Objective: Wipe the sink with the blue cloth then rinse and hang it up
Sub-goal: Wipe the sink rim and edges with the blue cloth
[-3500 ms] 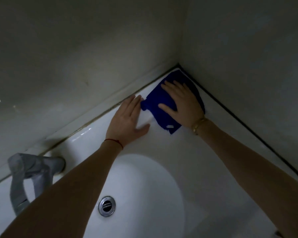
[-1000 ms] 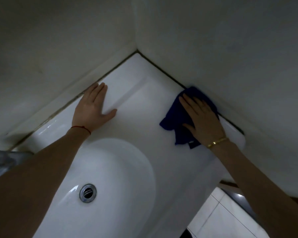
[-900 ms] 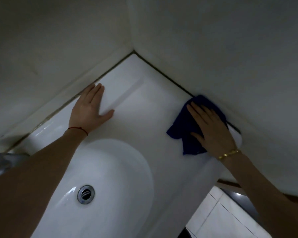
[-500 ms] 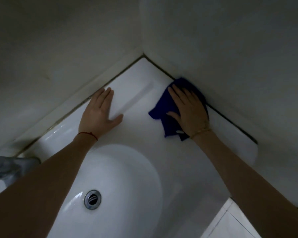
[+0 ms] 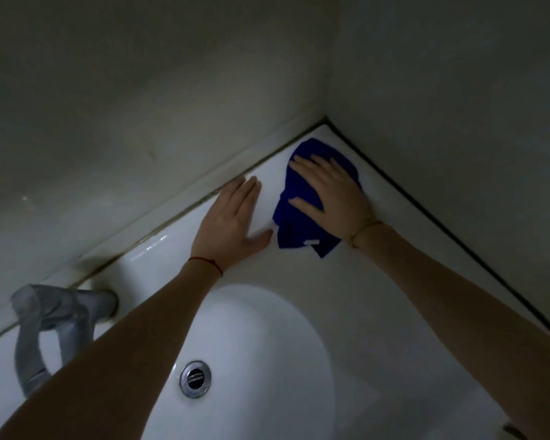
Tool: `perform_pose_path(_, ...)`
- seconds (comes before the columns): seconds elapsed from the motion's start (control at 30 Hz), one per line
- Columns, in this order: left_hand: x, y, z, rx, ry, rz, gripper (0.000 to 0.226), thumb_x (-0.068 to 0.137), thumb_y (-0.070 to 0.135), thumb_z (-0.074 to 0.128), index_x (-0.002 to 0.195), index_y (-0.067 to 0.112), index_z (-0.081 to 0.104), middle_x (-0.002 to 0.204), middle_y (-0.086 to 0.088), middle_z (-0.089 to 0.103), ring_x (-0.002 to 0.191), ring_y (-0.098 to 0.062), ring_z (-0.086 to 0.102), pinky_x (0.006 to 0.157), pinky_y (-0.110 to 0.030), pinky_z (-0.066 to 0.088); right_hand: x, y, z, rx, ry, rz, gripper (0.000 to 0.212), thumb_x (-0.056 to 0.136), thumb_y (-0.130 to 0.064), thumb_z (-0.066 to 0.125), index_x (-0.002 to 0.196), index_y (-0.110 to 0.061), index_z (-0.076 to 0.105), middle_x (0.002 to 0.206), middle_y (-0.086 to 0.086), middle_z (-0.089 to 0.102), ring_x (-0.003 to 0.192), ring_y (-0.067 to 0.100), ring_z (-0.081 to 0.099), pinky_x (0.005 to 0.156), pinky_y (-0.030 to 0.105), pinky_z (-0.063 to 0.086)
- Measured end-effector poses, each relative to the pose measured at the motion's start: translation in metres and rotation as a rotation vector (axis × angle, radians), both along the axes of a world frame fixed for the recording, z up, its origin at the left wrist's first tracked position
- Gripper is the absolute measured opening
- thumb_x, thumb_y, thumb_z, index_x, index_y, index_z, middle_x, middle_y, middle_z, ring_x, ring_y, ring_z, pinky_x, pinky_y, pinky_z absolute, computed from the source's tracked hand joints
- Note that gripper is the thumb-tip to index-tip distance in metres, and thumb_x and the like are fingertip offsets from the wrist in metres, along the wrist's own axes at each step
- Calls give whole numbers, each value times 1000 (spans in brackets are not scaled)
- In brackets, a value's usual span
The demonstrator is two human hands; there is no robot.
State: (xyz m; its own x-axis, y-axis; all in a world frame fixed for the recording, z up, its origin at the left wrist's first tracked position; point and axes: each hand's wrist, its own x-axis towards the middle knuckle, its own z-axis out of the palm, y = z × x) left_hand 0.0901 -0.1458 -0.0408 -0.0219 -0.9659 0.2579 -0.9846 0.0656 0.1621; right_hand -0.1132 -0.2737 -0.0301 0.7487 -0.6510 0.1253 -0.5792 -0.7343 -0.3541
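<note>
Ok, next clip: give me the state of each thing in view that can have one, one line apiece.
Blue cloth: crumpled flat on the white ceramic sink deck near the wall corner, under the right hand.
Right hand: open, fingers straight, pressing the cloth.
Left hand: open, flat on the deck beside the cloth.
Round metal drain: looks open; basin holds no standing water.
Grey faucet: no water visible.

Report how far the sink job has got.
Done: nothing clearly finished. In hand: the right hand presses the dark blue cloth flat on the white ceramic sink ledge at the wall corner; the left hand braces beside it. Left: rinsing and hanging.
</note>
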Motion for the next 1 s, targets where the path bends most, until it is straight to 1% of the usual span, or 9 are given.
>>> perform_pose_path(0.17,0,0,2,26,15,16,84,84,47,67,145,-2,39,149,-18,43,142,-33,34,118,-40,27,37,-21,9,44,-30,-385,73,92,-62,38,148,-17,32,153,3,35,140,24,31,119,41,16)
perform_pose_path(0.27,-1,0,3,8,20,6,81,84,47,68,142,-4,44,146,-18,47,139,-34,38,118,-42,30,35,8,2,17,-40,-228,75,90,-64,41,148,-17,32,154,1,33,142,22,28,120,39,13)
perform_pose_path(0.37,-1,0,3,37,17,24,83,84,49,68,145,-1,41,150,-16,43,142,-32,34,119,-41,28,12,-9,0,-30,18,-86,76,90,-67,38,148,-19,32,154,1,33,142,23,29,119,41,17)
perform_pose_path(0.53,-1,1,5,63,14,43,86,84,49,67,148,2,35,153,-14,38,144,-31,30,120,-36,20,28,-29,8,13,11,-346,76,90,-64,39,149,-15,30,154,5,33,140,26,32,117,43,23)
perform_pose_path(0.63,-2,0,6,28,33,17,82,83,47,69,143,-2,42,148,-17,45,141,-33,36,119,-40,27,37,8,3,-8,-12,-206,74,91,-63,40,149,-17,31,155,2,33,142,24,27,119,40,15)
perform_pose_path(0.7,-2,-1,5,25,15,20,82,84,51,66,143,-2,43,148,-16,45,140,-31,36,120,-36,23,26,4,2,-34,3,-69,71,92,-62,39,149,-19,31,155,0,32,143,22,27,120,38,14)
perform_pose_path(0.8,-1,1,3,63,15,31,84,85,50,64,147,1,37,153,-15,39,144,-31,31,120,-36,21,14,-32,6,-3,25,-177,71,93,-62,37,149,-18,30,155,2,31,141,26,30,118,40,21)
perform_pose_path(0.9,0,1,4,62,16,38,85,84,49,65,148,1,35,153,-15,38,144,-31,30,120,-38,22,28,-24,6,3,27,-358,71,94,-59,36,150,-16,28,155,4,31,141,27,29,118,42,17)
perform_pose_path(1.0,-2,0,4,33,33,13,82,84,49,66,144,-1,42,149,-16,43,142,-32,35,119,-41,27,35,9,1,-1,11,-199,71,93,-61,36,149,-18,29,156,1,30,143,24,25,120,41,13)
